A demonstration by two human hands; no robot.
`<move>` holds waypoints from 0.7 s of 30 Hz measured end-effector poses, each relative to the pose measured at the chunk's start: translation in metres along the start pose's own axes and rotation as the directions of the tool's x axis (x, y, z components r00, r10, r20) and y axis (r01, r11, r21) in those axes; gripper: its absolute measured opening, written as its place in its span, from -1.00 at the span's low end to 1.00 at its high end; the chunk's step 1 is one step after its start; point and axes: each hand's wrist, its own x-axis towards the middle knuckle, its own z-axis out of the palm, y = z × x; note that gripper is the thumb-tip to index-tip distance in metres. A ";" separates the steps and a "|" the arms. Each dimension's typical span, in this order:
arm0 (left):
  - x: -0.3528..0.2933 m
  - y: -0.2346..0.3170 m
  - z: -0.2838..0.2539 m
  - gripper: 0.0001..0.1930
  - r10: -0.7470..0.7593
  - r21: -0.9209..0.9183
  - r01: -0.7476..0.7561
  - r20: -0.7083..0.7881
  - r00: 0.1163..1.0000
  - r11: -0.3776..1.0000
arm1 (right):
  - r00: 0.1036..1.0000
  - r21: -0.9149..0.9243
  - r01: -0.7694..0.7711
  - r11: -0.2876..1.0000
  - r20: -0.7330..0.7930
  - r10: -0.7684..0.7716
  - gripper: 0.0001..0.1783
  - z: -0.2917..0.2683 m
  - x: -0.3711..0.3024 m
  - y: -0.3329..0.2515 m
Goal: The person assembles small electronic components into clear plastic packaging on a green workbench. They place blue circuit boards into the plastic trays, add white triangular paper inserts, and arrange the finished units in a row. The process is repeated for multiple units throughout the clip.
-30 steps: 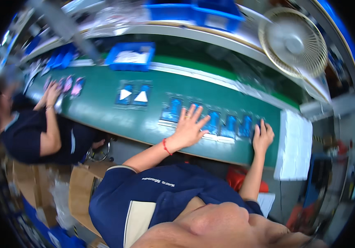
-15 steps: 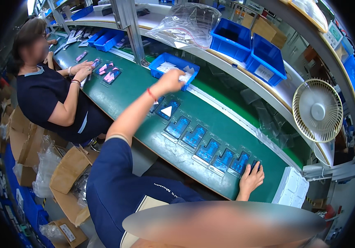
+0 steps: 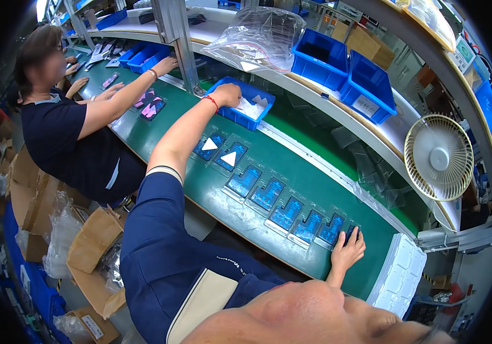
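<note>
My left hand (image 3: pixel 227 95) reaches into the left end of a blue bin (image 3: pixel 236 117) holding white paper pieces (image 3: pixel 250 109). Its fingers are curled; what they pinch is hidden. A row of flat blue-and-black phone batteries (image 3: pixel 270 192) lies along the green bench, several with clear plastic beneath them. White triangles (image 3: pixel 229 159) rest on the two leftmost batteries. At the row's right end, my right hand (image 3: pixel 347 252) grips a dark battery (image 3: pixel 353 231) by its sides, its lower part covered by the fingers.
Across the bench's back runs a shelf with two blue bins (image 3: pixel 321 62) and a clear plastic bag (image 3: pixel 257 40). A fan (image 3: pixel 439 156) stands at right, near stacked white trays (image 3: pixel 399 275). At left a co-worker (image 3: pixel 63 132) works over pink-and-black pieces (image 3: pixel 153 108). Cardboard boxes (image 3: pixel 94 238) stand below.
My left hand has moved left within the bin, and the leftmost battery with its triangle now shows fully. My right hand stays put. The co-worker's arm has stretched toward the blue bins.
</note>
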 end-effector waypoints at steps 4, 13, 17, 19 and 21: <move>-0.006 0.005 -0.003 -0.72 -0.042 0.095 0.055 -0.132 0.990 0.994 | 1.000 0.014 -0.008 1.000 -0.008 0.008 -0.42 0.001 -0.001 0.000; -0.002 -0.015 0.011 -0.51 -0.095 -0.138 0.081 -0.102 0.990 0.987 | 1.000 0.034 -0.011 0.999 -0.016 0.012 -0.41 0.000 0.000 0.000; 0.011 -0.011 0.013 -0.50 -0.213 -0.068 0.215 0.040 0.976 0.974 | 1.000 0.041 -0.019 0.999 -0.008 0.019 -0.42 -0.002 0.001 -0.002; 0.013 -0.001 0.012 -0.57 -0.266 -0.070 0.266 0.011 0.964 0.961 | 1.000 0.034 -0.009 0.999 -0.019 0.010 -0.41 -0.002 0.000 0.000; 0.010 0.005 0.009 -0.64 -0.275 -0.117 0.270 -0.034 0.961 0.956 | 1.000 0.032 -0.003 0.999 -0.026 0.003 -0.41 -0.002 0.000 0.000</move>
